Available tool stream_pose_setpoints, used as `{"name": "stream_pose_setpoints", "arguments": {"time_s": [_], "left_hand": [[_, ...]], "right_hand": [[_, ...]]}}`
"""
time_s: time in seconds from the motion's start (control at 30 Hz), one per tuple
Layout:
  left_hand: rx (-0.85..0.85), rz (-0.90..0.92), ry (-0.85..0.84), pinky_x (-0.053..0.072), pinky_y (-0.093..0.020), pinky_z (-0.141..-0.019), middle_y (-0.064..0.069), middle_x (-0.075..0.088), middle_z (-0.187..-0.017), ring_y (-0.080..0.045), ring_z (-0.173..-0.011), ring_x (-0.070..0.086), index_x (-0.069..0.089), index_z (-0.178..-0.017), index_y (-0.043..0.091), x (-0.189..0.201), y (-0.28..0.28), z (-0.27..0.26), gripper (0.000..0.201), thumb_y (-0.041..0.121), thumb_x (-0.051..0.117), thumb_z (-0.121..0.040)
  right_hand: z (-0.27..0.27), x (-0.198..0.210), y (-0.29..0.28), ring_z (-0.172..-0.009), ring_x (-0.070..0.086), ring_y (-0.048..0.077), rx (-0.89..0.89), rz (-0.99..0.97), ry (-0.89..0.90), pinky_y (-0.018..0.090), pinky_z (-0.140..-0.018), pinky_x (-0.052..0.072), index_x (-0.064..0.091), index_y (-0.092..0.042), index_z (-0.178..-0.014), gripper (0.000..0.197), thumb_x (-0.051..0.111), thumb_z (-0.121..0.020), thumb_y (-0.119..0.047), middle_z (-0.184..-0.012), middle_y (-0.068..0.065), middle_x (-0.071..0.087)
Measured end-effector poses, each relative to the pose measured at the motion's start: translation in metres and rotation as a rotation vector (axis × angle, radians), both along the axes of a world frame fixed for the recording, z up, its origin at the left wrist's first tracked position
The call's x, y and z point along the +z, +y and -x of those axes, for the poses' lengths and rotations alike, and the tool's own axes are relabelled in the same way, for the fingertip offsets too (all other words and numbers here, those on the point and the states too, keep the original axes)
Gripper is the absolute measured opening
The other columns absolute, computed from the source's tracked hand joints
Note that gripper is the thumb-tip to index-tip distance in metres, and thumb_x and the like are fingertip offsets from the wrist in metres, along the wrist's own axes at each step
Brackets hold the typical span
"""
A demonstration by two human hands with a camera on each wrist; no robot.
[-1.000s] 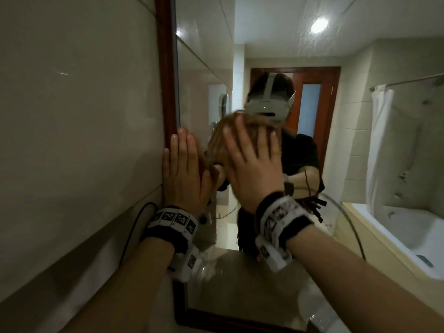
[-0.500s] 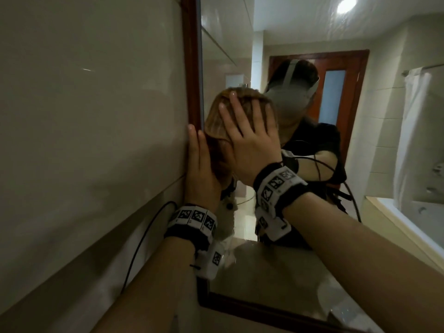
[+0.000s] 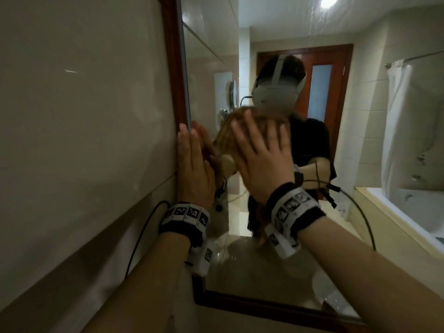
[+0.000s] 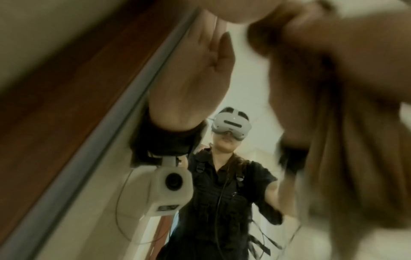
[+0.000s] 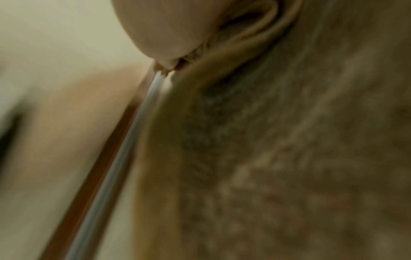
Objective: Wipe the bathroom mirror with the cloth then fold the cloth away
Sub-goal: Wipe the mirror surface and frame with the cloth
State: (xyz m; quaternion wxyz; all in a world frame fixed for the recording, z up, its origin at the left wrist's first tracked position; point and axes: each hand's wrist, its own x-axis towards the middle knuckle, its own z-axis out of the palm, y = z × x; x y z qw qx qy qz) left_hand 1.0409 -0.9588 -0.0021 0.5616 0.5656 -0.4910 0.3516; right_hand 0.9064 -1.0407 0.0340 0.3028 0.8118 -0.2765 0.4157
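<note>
The mirror (image 3: 211,75) has a dark red-brown wooden frame (image 3: 171,68). My right hand (image 3: 262,159) lies flat with spread fingers on an orange-brown cloth (image 3: 228,131) and presses it against the glass, just right of the frame's left side. The left hand (image 3: 192,164) rests flat with straight fingers on the glass at the frame's inner edge, holding nothing. In the left wrist view the cloth (image 4: 333,123) hangs blurred at the right. In the right wrist view the cloth (image 5: 289,158) fills the picture beside the mirror's edge (image 5: 124,158).
A beige tiled wall (image 3: 84,116) stands left of the mirror, with a black cable (image 3: 141,231) running down it. The glass reflects a person with a headset, a bathtub (image 3: 408,212), a white shower curtain (image 3: 408,128) and a wooden door (image 3: 336,80).
My right hand slid the cloth toward the left frame and upward, then back to the right and lower. The left hand stayed flat at the frame's edge.
</note>
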Motion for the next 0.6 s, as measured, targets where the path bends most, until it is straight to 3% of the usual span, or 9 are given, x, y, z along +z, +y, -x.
{"name": "stream_pose_setpoints", "arguments": {"time_s": [0.03,0.1,0.23,0.33,0.43,0.6], "left_hand": [[0.071,0.046,0.003,0.009,-0.043,-0.123,-0.021,0.000,-0.158,-0.032,-0.148,0.007,-0.003,-0.148,-0.008,-0.003,-0.004,-0.003,0.063,0.019,0.024,-0.098],[0.036,-0.074,-0.010,0.015,-0.050,-0.121,-0.022,0.000,-0.160,-0.033,-0.150,0.003,0.007,-0.151,-0.004,0.002,0.003,0.007,0.064,0.018,0.031,-0.096],[0.048,-0.091,-0.110,0.015,-0.055,-0.119,-0.029,0.008,-0.157,-0.039,-0.148,0.008,0.020,-0.149,-0.009,0.001,0.005,-0.003,0.064,0.019,0.037,-0.094],[0.109,-0.143,-0.130,0.014,-0.055,-0.119,-0.028,0.007,-0.158,-0.039,-0.148,0.006,0.020,-0.149,-0.006,0.001,0.004,-0.002,0.068,0.021,0.041,-0.091],[0.118,-0.155,-0.128,0.013,-0.053,-0.120,-0.027,0.007,-0.158,-0.038,-0.148,0.006,0.022,-0.149,-0.005,0.001,0.005,-0.001,0.069,0.018,0.047,-0.089],[0.114,-0.159,-0.059,0.012,-0.050,-0.121,-0.025,0.004,-0.159,-0.035,-0.149,0.003,0.024,-0.148,-0.001,0.002,0.006,0.004,0.068,0.018,0.048,-0.087]], "right_hand": [[0.005,0.008,-0.003,-0.144,0.010,0.040,-0.002,-0.023,-0.077,0.050,-0.116,-0.008,0.009,-0.030,-0.154,0.063,0.026,-0.098,-0.052,-0.162,0.003,0.002],[0.008,0.002,-0.004,-0.143,0.009,0.043,-0.020,-0.044,-0.113,0.052,-0.116,-0.008,0.008,-0.029,-0.154,0.065,0.029,-0.097,-0.053,-0.162,0.003,-0.001],[0.015,-0.091,0.004,-0.137,0.028,0.041,0.029,-0.021,0.231,0.051,-0.115,-0.008,0.015,-0.026,-0.154,0.069,0.041,-0.094,-0.050,-0.161,0.001,0.006],[0.039,-0.139,-0.002,-0.139,0.026,0.031,0.087,-0.024,0.392,0.045,-0.118,-0.005,0.017,-0.028,-0.154,0.069,0.047,-0.094,-0.046,-0.161,-0.003,0.010],[0.045,-0.123,-0.005,-0.141,0.021,0.029,0.093,-0.010,0.370,0.044,-0.118,-0.004,0.017,-0.030,-0.153,0.066,0.044,-0.096,-0.046,-0.161,-0.005,0.011],[0.040,-0.034,-0.013,-0.144,0.013,0.038,0.015,0.006,0.101,0.048,-0.116,-0.010,0.011,-0.031,-0.154,0.062,0.029,-0.098,-0.051,-0.162,0.002,0.007]]}}
